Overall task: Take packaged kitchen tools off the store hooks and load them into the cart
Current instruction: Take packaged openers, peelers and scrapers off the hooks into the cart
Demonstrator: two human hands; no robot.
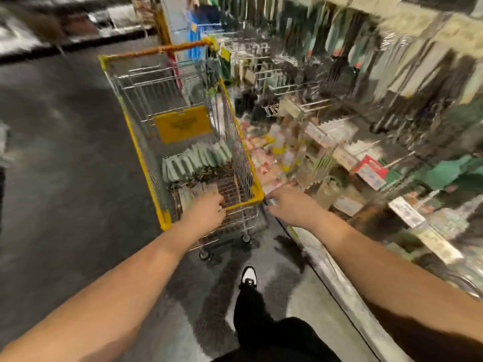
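Here the head view is badly smeared: left hand [209, 209] reaches over the cart [257, 195] rim, right hand [285, 205] just beside its corner; whether either's fingers grip anything I cannot tell. Green carded packages [196, 163] lie inside. Likely light, stiff, slippery blister cards; best pinched at the top hang-hole

The whole picture is smeared with blur, worst on the shelves [366, 100] from twelve to three o'clock, where packs turn into streaks. The light is soft and comes from above. The dark floor [65, 165] shines with pale glare at nine o'clock. Shadows lie under the cart [183, 121]. Edges bend outward.
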